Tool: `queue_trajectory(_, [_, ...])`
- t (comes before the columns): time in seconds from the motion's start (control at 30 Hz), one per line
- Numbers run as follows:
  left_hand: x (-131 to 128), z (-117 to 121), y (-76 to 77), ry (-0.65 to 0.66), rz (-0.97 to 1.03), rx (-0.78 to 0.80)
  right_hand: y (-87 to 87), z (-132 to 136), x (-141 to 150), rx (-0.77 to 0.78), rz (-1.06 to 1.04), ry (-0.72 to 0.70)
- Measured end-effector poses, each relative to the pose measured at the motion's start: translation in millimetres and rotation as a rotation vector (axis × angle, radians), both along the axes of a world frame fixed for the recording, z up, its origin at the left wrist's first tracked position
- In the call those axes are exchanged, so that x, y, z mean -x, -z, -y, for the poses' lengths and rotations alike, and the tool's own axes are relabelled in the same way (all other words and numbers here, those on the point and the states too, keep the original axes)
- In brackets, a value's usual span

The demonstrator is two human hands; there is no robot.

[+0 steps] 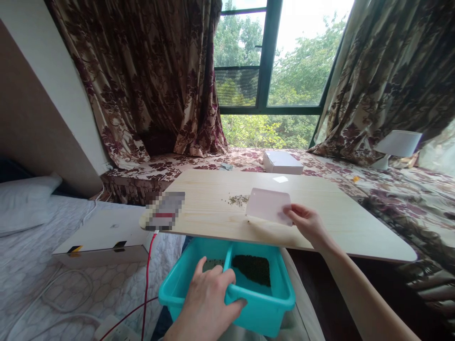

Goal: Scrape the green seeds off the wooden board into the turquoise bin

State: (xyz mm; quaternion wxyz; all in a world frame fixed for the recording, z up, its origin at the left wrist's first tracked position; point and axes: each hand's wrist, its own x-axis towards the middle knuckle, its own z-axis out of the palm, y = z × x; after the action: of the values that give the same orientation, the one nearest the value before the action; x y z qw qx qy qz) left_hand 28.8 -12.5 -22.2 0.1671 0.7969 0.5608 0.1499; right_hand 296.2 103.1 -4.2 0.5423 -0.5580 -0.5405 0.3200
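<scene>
My right hand (pixel 305 222) pinches the right edge of a pale, thin flat sheet with rounded corners (pixel 267 204), tilted up over the wooden tabletop (pixel 337 203). Just left of the sheet lies a scatter of small dark and tan grains (pixel 236 200). Below the table's near edge is a turquoise two-compartment bin (pixel 256 303). My left hand (pixel 213 293) is closed over its near rim at the divider. A heap of dark green grains (pixel 252 269) fills part of the right compartment. A few grains show in the left one, partly hidden by my hand.
A blurred-out device (pixel 165 210) with a red cable (pixel 147 279) lies on the table's left end. Left of it, a white box (pixel 103 237) sits on the bed. A smaller white box (pixel 283 162) and a lamp (pixel 394 147) stand on the window ledge behind.
</scene>
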Motion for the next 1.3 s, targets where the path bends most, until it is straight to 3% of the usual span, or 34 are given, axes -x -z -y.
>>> queue_trajectory(0.4, [0,1,1.0,0.002,-0.001,0.003,0.6,13,-5,0.035,0.009,0.004])
queue_trajectory(0.83, [-1,1,0.0,-0.009,-0.015,0.008,7.8,2,2,0.011,0.0,0.13])
queue_trajectory(1.13, [0,1,2.5,-0.006,-0.013,0.003,9.7,-10,5,-0.019,0.012,0.084])
queue_trajectory(1.3, [1,1,3.4,-0.007,0.005,-0.01,2.5,-8,5,-0.027,0.05,0.103])
